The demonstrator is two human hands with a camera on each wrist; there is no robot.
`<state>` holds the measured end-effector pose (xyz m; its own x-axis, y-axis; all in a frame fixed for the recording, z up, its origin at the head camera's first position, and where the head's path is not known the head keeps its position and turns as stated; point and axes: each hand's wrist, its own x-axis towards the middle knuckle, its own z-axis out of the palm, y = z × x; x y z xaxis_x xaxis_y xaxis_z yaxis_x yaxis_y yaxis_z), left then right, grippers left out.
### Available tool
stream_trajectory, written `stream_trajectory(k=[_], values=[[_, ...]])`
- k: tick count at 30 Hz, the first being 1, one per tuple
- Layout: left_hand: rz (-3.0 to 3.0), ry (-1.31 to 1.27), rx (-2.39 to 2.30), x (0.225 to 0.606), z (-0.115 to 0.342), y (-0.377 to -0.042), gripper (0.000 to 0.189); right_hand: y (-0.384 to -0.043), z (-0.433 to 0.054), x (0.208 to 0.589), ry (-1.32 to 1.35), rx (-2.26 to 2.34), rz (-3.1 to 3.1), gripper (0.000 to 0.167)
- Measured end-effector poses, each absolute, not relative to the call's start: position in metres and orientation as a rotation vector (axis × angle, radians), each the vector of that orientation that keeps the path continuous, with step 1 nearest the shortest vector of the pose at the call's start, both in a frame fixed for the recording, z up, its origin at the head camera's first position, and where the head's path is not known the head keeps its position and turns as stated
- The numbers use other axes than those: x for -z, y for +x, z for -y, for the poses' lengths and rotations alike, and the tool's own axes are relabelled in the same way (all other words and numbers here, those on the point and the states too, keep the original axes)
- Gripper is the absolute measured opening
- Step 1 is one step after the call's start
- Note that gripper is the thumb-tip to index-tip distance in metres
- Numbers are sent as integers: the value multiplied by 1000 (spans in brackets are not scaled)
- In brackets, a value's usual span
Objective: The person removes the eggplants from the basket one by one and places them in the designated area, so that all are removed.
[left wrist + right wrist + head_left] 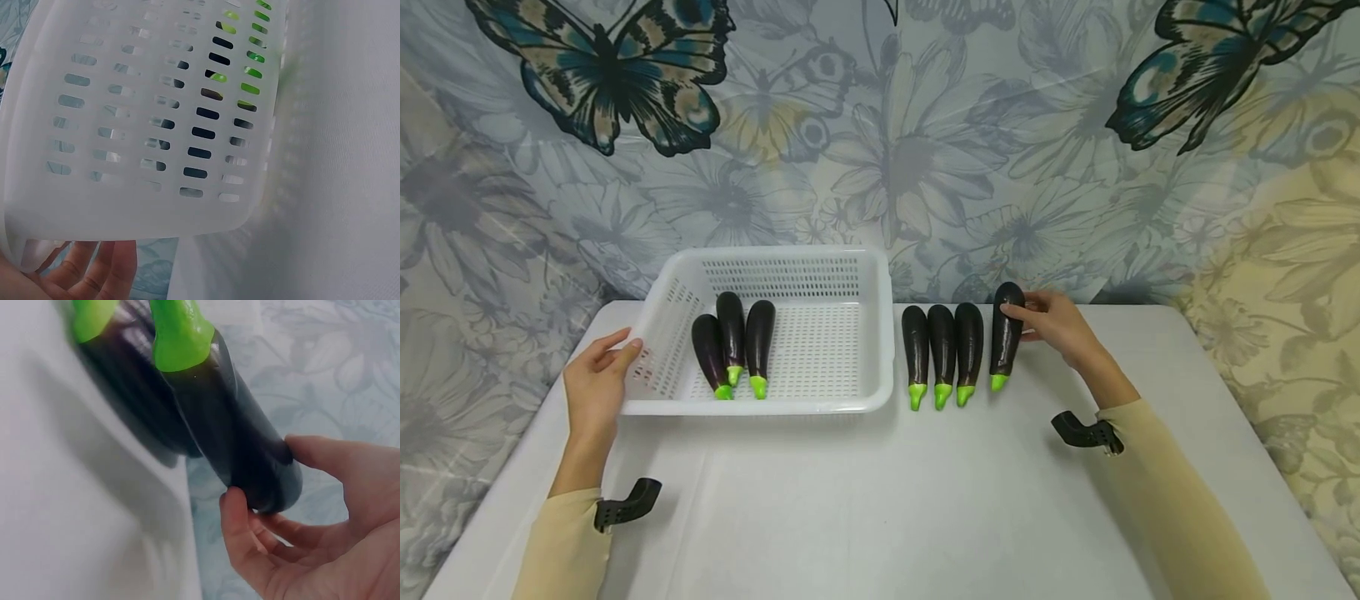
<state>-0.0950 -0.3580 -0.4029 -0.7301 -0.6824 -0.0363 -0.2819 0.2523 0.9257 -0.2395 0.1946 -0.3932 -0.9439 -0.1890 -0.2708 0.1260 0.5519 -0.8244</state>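
Note:
My right hand (1055, 324) pinches a dark eggplant (1006, 333) with a green stem end, near its thick end. In the right wrist view, this eggplant (231, 425) appears raised off the table, thumb and fingers on opposite sides. Just left of it, three similar eggplants (942, 346) lie side by side on the table. My left hand (597, 383) grips the left rim of a white perforated plastic basket (872, 400). The left wrist view shows curled fingers (119, 269) by the basket's corner. Three more eggplants (760, 342) lie inside, toward the basket's left half.
A white-covered table (865, 508) carries everything. Behind its far edge hangs a patterned cloth or wall (917, 167) with flowers and butterflies. Each sleeve bears a black wrist mount, one on the left (628, 502) and another on the right (1086, 432).

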Motion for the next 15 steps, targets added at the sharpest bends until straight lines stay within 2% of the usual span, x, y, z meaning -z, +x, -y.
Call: stream_trajectory(k=[15], values=[[2166,900,1453,403,359,-96,41,-246,-198,413,-35,1105,-2526,75]])
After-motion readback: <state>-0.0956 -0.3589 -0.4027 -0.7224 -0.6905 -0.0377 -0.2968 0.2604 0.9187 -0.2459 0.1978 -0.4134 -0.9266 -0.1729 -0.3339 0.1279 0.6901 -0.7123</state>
